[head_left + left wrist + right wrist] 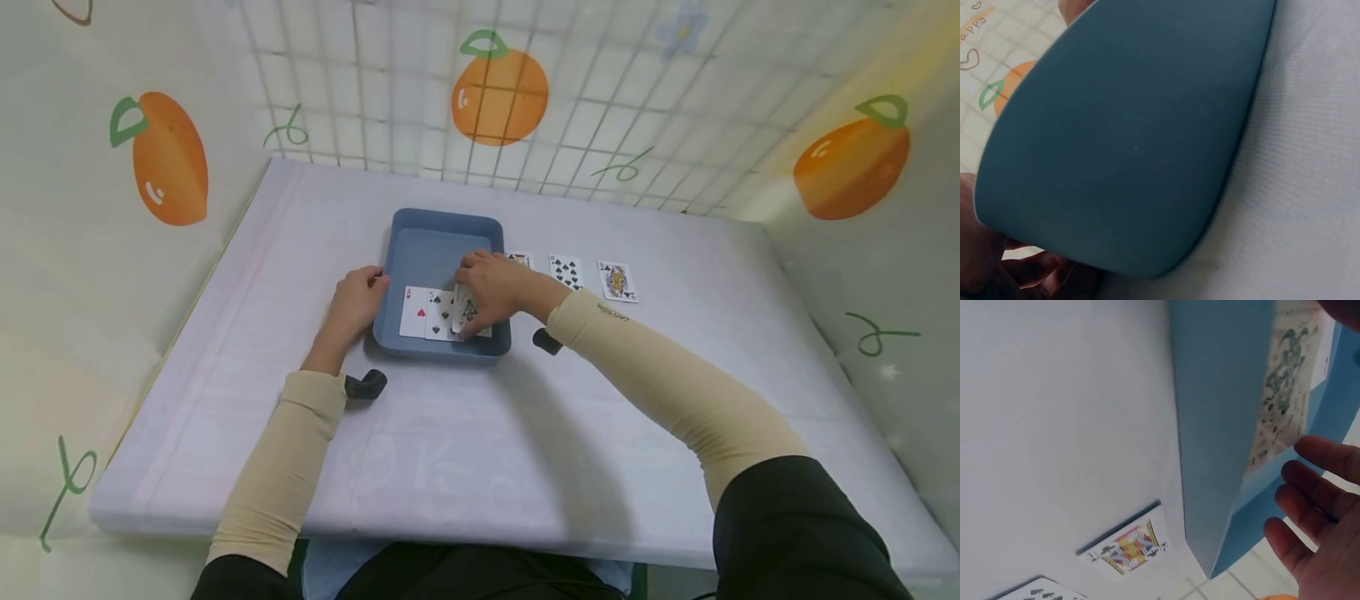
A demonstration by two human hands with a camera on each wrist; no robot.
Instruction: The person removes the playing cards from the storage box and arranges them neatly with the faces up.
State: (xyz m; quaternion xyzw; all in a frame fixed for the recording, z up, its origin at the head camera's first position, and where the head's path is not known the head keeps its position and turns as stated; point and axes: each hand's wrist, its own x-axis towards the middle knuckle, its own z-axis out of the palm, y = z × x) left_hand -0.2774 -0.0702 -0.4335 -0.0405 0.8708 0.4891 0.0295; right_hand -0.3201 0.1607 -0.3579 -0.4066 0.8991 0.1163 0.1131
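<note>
A blue tray [426, 246] lies on the table, its left rim gripped by my left hand [357, 302], with the thumb at the rim and fingers curled along the outside wall. Over the tray's near right part, my right hand [498, 287] pinches a joker playing card [467, 308] lengthwise between thumb and index finger. The other fingers stay loosely extended in the right wrist view. Beside the joker inside the tray lie an ace of hearts [413, 313] and a spade card [437, 317], partly overlapped. Another card's edge shows under the right hand.
Right of the tray, a row of face-up cards lies on the white tablecloth: a face card [519, 259] close by the wall, a spade number card [566, 270] and another face card [617, 282]. Behind the table stands a white wire grid [420, 100].
</note>
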